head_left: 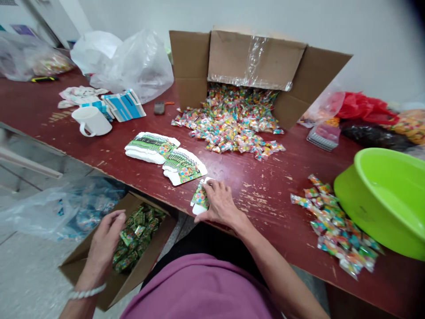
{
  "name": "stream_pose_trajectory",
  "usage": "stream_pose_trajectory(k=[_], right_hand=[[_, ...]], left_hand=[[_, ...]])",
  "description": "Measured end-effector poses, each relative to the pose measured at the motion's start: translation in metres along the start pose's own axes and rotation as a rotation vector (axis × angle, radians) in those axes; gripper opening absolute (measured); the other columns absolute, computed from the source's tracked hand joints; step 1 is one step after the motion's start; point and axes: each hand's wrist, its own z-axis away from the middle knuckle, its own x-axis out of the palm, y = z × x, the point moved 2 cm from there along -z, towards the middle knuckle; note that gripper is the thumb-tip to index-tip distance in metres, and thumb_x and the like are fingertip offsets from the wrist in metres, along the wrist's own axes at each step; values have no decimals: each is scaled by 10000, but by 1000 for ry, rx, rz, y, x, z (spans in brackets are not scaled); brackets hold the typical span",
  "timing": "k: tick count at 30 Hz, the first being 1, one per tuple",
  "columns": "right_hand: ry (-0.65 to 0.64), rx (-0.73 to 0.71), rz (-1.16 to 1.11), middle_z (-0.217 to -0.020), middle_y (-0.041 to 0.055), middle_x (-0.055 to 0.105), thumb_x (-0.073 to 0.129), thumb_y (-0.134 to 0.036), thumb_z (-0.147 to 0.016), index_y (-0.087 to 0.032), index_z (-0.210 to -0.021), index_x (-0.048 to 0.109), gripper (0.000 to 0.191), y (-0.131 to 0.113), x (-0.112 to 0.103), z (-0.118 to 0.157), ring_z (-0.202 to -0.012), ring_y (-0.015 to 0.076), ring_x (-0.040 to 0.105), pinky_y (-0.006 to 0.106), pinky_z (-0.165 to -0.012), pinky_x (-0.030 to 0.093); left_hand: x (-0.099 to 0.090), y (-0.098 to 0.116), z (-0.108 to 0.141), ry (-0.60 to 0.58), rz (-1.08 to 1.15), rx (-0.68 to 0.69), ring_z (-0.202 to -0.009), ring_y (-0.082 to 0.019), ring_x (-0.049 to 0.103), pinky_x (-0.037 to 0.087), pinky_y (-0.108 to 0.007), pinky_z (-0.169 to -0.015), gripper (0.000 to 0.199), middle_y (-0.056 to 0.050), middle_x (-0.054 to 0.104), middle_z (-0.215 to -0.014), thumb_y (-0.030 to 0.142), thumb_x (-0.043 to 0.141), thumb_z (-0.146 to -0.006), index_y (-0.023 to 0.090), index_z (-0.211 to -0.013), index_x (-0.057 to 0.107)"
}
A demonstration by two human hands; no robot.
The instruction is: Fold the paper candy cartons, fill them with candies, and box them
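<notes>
The small green carton (200,198) lies at the table's (265,195) near edge, my right hand (221,201) gripping its side. My left hand (108,235), empty and loosely open, hovers over the cardboard box (79,266) of green packets (134,239).

small carton (200,196) | green multicolor print | white flaps (199,209) out | on table (265,170), front edge

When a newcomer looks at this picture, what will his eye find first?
Probably the bright green basin at the table's right end, beside loose wrapped sweets. Next, the colourful heap of small packets spilling from the open cardboard box against the wall.
</notes>
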Motion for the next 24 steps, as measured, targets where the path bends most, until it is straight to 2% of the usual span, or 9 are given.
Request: stream_pose_trajectory(k=[3,5,7,9,11,16,19,21,24], right_hand=[[-13,-11,3,-1434,197,465,823,-717,-496,-164,-1410,468,1125,-9,7,13,-1210,403,426,531,-961,366],[5,-11,-27,-1427,190,468,824,-694,-516,-156,-1418,451,1115,-15,9,23,-1213,393,418,527,-975,356],[4,-40,-98,-1409,179,478,824,-675,-537,-155,-1422,433,1099,-20,8,32,-1213,374,420,517,-995,350],[-34,-89,-208,-1397,161,484,829,-665,-543,-172,-1435,402,1105,-21,5,39,-1200,350,437,497,-998,363],[-72,-110,-317,-1365,137,506,830,-650,-571,-201,-1430,392,1064,-19,0,43,-1163,322,468,468,-971,394],[47,9,-354,-1050,75,621,794,-519,-750,-198,-1103,613,510,-10,-12,45,-973,256,526,388,-848,439],[41,-67,-467,-940,29,607,793,-406,-791,-216,-904,639,269,-16,-18,46,-881,204,549,316,-768,454],[98,-118,-567,-985,25,591,766,-310,-823,-224,-950,622,211,-21,-23,47,-863,176,567,278,-726,464],[221,-78,-559,-1079,51,571,750,-209,-814,-220,-1097,574,334,-22,-31,50,-882,177,580,274,-704,470]], left_hand=[[36,26,30,-415,304,-112,-780,-233,667,501,-311,-691,566,-100,719,-925,682,603,-773,167,-1001,646],[69,47,54,-712,423,-200,-699,-206,662,487,-290,-652,553,-95,715,-842,680,588,-798,149,-929,665],[98,65,71,-875,511,-190,-672,-174,643,462,-255,-621,508,-79,705,-820,631,634,-805,137,-916,680],[116,76,81,-915,638,-154,-660,-155,613,455,-243,-613,468,-60,688,-795,576,673,-805,132,-952,687],[122,82,86,-890,699,-105,-663,-144,583,463,-240,-621,448,-45,675,-800,539,681,-818,135,-1012,688],[106,84,90,-867,497,144,-803,-177,571,513,-274,-722,393,-44,657,-900,508,576,-906,162,-1056,690],[97,86,87,-830,384,250,-803,-176,564,490,-259,-732,355,-31,641,-863,489,545,-928,169,-977,692],[96,90,85,-848,358,277,-785,-168,558,474,-249,-717,350,-26,634,-833,479,544,-932,164,-941,694],[97,96,84,-910,412,239,-796,-168,565,482,-254,-722,360,-36,651,-867,477,536,-937,164,-1013,696]])
